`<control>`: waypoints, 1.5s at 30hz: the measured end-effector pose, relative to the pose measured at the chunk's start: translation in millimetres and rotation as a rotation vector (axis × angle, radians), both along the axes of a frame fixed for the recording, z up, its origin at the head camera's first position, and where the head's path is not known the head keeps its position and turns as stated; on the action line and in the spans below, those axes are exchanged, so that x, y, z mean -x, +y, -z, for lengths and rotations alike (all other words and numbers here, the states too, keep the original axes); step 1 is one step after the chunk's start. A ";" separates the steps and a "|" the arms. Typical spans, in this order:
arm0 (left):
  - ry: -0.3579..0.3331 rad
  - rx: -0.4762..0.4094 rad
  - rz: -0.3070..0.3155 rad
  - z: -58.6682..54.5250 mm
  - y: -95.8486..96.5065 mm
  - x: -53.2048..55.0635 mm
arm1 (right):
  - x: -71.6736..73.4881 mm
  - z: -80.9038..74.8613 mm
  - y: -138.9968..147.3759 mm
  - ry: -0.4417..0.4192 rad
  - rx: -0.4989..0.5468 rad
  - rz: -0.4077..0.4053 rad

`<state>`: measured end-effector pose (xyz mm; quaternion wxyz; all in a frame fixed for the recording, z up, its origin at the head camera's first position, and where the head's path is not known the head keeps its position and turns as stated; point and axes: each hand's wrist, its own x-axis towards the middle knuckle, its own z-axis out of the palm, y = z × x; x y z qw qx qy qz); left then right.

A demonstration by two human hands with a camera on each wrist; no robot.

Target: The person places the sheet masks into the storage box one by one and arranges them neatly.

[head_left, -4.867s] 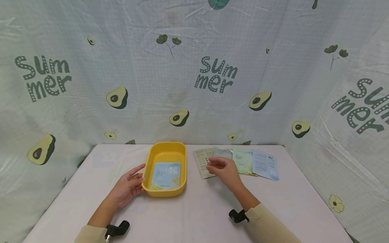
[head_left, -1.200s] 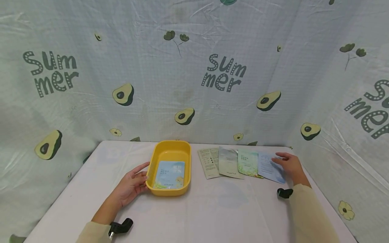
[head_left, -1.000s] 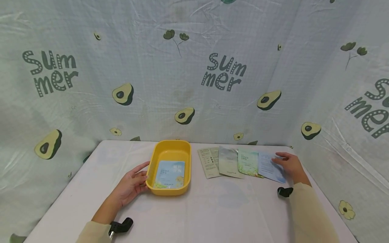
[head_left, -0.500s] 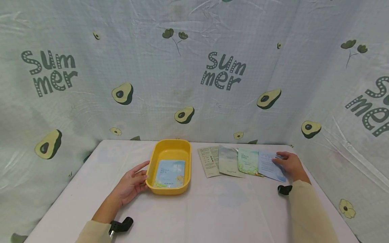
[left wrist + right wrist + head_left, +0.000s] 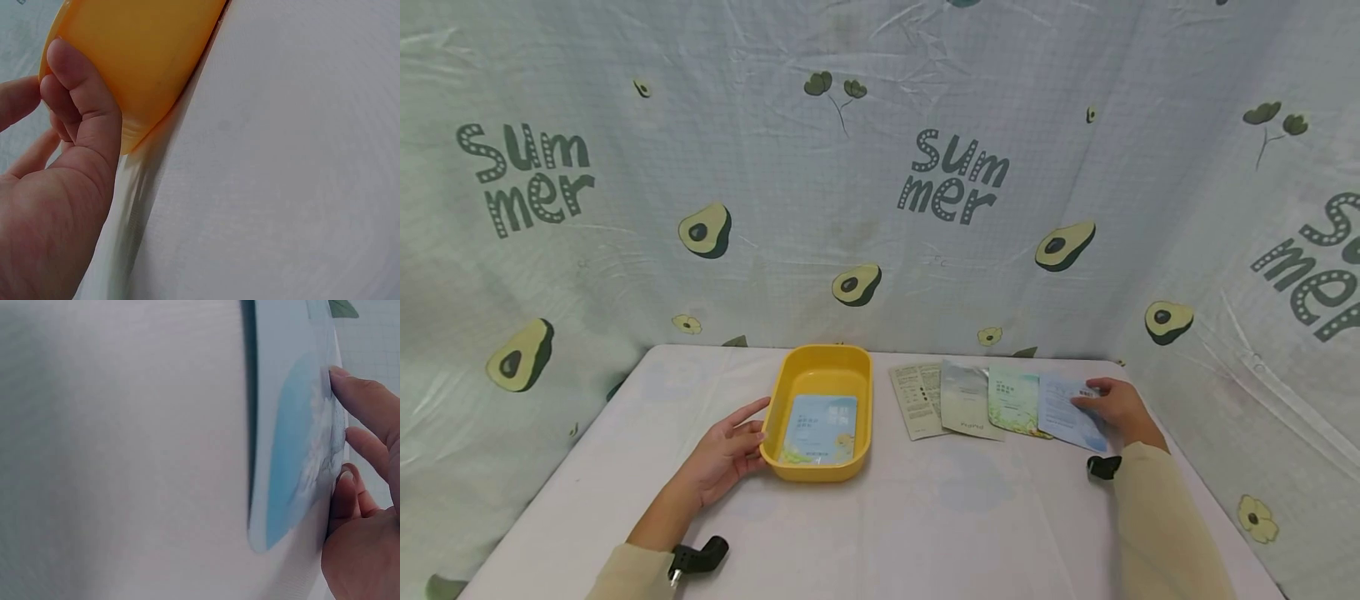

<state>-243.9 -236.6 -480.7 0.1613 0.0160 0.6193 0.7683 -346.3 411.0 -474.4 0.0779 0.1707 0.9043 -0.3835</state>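
My left hand (image 5: 726, 458) grips the left side of a yellow plastic basin (image 5: 817, 473), with digits at its rim and against its outer wall (image 5: 156, 69). Inside lies a flat light-blue sachet (image 5: 820, 429) with a printed front. Over at the far right of the table, my right hand (image 5: 1127, 412) rests its fingertips on the right edge of another blue sachet (image 5: 1066, 414), back side up. In the right wrist view, the extended finger (image 5: 365, 397) touches that sachet's edge, and the lower fingers bend loosely below it.
Left of the blue sachet, a green one (image 5: 1013, 402), a silver-grey one (image 5: 966, 400) and a beige one (image 5: 916, 402) lie in an overlapping row. The pale cloth-covered table (image 5: 940, 525) meets a printed curtain (image 5: 760, 250) behind.
My right hand has gone from over the beige and silver sachets to the rightmost blue one. Within the last second its fingers shifted slightly, uncovering printed marks. The left hand stayed at the basin.
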 end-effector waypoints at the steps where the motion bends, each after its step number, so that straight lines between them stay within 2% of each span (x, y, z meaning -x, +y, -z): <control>1: 0.001 -0.003 0.002 0.3 -0.1 0.2 | 0.0 -0.6 -0.3 -0.004 -0.002 -0.002; 11: 0.012 -0.030 0.021 2.6 -0.7 1.8 | 1.8 -1.0 -3.2 -0.006 -0.036 0.013; 18: 0.013 -0.031 0.019 1.9 -0.2 1.4 | -2.9 -8.4 -1.6 -0.055 -0.034 -0.039; 31: 0.005 -0.025 0.012 1.1 -0.5 0.1 | -3.6 -13.8 -5.1 -0.081 -0.062 -0.055; 45: -0.003 -0.023 0.011 1.8 0.0 0.7 | 0.3 -5.6 -3.3 -0.024 -0.099 -0.058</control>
